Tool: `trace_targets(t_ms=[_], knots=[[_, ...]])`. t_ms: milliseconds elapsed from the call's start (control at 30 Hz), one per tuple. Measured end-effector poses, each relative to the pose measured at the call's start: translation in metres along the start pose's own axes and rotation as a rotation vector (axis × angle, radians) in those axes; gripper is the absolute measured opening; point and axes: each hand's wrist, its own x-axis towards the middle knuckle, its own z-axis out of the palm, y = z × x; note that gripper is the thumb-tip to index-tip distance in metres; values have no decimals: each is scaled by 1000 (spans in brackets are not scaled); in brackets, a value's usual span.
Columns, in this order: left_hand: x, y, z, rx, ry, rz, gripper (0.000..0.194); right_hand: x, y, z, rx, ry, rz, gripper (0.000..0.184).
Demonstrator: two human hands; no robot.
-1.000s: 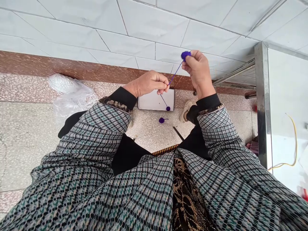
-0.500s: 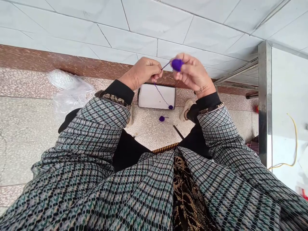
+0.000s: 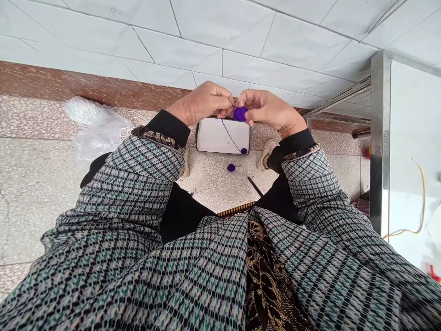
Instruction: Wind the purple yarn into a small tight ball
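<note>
Round purple yarn pompom sits between both hands above a white card: the right hand presses it with bunched fingertips, while the left hand pinches the thin purple strand close against it.

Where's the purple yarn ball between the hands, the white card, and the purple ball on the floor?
purple yarn ball [image 3: 240,114], head view, its middle.
white card [image 3: 212,138], head view, its bare left part.
purple ball on the floor [image 3: 231,168], head view, its middle.

Plain indoor room, terrazzo floor, brown skirting, white wall tiles, steel frame
</note>
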Motion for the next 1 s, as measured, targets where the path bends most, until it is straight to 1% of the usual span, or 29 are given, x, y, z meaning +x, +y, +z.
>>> trace_targets(t_ms=[33,67,133,200,267,333,400,433,500,567,600,667,700,767,833,867,933,1000], knots=[[0,0,0,-22,5,-5,24,-1,-3,0,63,30,-28,32],[0,0,2,-45,15,-6,26,0,-5,0,115,91,-62,31],[1,0,6,-68,35,4,29,2,-11,3,178,262,-133,28],[2,-1,11,-34,7,41,29,6,-17,8,208,441,-190,27],[2,0,15,35,-60,86,25,10,-20,14,175,556,-168,24],[1,2,16,95,-104,111,22,13,-21,19,76,613,-74,28],[-1,4,15,124,-102,109,20,13,-18,22,-31,604,34,33],[-1,5,14,132,-83,102,19,13,-17,23,-91,559,86,35],[-2,6,11,146,-21,69,19,10,-16,22,-203,405,168,37],[-2,6,8,150,60,4,20,5,-17,21,-262,253,217,39],[-2,6,6,145,104,-33,21,3,-18,20,-236,204,220,40],[-2,7,4,126,163,-102,24,-1,-22,21,-58,168,198,40],[-2,7,3,115,173,-122,25,-3,-24,21,41,164,183,39],[-2,6,3,95,157,-124,27,-4,-27,21,195,188,132,35],[0,5,6,91,113,-94,31,-2,-26,20,256,276,36,28],[1,5,8,98,86,-69,33,1,-24,19,254,336,-18,25],[2,4,13,136,7,-10,35,9,-17,16,206,454,-103,26],[2,4,17,180,-79,49,33,17,-8,13,81,534,-111,29]])
